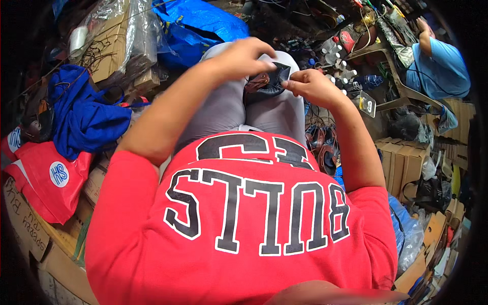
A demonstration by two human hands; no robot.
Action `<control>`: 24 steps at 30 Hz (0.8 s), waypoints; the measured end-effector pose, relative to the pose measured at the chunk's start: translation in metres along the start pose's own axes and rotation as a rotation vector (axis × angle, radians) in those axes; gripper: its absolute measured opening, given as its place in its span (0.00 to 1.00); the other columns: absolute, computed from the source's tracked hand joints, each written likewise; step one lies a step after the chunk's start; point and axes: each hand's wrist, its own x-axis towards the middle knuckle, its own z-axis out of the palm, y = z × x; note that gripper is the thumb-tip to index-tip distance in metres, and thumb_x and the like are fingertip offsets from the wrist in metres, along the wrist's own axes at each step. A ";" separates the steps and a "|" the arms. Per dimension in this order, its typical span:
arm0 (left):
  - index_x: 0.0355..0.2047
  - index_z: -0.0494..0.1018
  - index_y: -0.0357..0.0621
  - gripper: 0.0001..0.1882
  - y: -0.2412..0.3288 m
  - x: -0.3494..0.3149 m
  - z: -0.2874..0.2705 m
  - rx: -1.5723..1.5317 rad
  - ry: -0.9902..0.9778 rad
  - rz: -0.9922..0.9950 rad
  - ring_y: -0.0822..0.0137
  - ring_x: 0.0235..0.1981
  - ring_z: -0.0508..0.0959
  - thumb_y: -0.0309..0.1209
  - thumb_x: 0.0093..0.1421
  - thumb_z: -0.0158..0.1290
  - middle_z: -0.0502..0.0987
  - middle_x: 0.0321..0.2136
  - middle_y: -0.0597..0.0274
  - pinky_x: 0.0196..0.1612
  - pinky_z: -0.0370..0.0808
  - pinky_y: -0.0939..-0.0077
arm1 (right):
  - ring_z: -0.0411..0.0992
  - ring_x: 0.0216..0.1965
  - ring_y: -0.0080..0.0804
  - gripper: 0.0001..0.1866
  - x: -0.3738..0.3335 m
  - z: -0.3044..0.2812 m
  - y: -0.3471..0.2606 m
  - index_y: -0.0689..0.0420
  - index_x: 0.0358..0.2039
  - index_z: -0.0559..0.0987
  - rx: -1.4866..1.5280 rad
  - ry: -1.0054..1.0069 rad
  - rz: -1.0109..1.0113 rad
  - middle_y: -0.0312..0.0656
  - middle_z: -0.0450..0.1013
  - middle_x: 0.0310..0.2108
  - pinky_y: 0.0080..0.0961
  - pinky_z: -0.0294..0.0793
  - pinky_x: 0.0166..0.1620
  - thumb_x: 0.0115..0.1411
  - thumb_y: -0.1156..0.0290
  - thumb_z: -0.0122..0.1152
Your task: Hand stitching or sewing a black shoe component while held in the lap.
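Between my knees rests a dark leather shoe (268,91) with a brown laced part and its opening facing up. My right hand (311,86) pinches the shoe's right rim between thumb and bent fingers. Over the far left side of the shoe hovers my left hand (243,60), its thumb and forefinger apart. Whether its fingertips touch the shoe is hard to tell. Grey trousers (216,109) cover my legs under the shoe.
Several plastic bottles (333,53) stand beyond my right knee, with brown strapped sandals (323,145) beside my right thigh. A person in a blue shirt (439,68) sits at far right. Blue cloth (84,109), a red bag (48,175) and cardboard boxes (401,160) crowd the sides.
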 end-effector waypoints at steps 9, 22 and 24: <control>0.30 0.74 0.40 0.15 0.017 0.035 0.029 -0.041 -0.319 -0.113 0.59 0.35 0.73 0.36 0.47 0.60 0.72 0.33 0.54 0.39 0.70 0.70 | 0.56 0.20 0.16 0.12 -0.045 -0.001 -0.005 0.62 0.19 0.71 0.232 0.131 -0.113 0.30 0.60 0.16 0.20 0.57 0.24 0.54 0.68 0.55; 0.23 0.73 0.38 0.20 0.023 -0.018 0.036 -0.190 -0.046 -0.184 0.71 0.27 0.73 0.43 0.44 0.65 0.74 0.22 0.60 0.31 0.69 0.77 | 0.65 0.32 0.18 0.07 -0.010 0.006 0.027 0.60 0.37 0.73 0.506 0.281 -0.232 0.35 0.69 0.30 0.16 0.66 0.36 0.61 0.72 0.49; 0.25 0.73 0.38 0.16 0.023 -0.023 0.040 -0.051 -0.078 -0.140 0.70 0.29 0.73 0.38 0.46 0.62 0.75 0.23 0.59 0.34 0.69 0.76 | 0.67 0.33 0.22 0.09 0.008 0.013 0.018 0.62 0.38 0.72 0.301 0.369 -0.290 0.37 0.70 0.31 0.19 0.67 0.38 0.60 0.70 0.48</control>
